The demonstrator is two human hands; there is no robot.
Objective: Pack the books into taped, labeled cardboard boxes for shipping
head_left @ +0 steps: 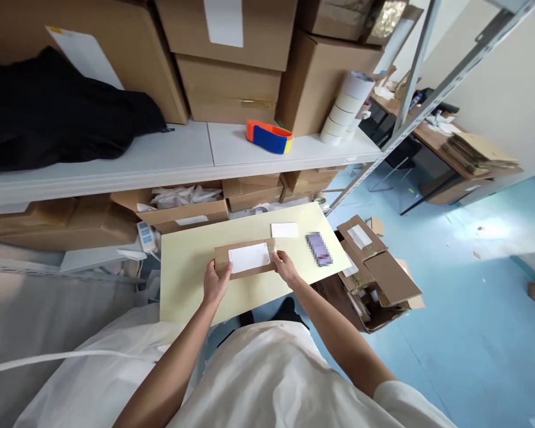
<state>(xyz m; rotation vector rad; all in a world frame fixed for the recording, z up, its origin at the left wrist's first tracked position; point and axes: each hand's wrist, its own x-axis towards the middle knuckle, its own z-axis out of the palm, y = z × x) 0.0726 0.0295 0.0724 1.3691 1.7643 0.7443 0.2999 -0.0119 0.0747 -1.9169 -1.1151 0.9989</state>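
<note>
Over the desk [182,297], both hands [216,285] gripped a white-labelled cardboard box [248,259].
Beyond, an open carton [214,210] held crumpled white material [185,196]; the box's long axis ran left to right.

From here, the underside of the carton [248,260] is hidden, the phone [320,249] blurred, the black cloth [62,113] cut off leftward

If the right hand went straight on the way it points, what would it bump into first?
Probably the cardboard box: the right hand is touching its right end. Beyond that, depth is hard to judge.
</note>
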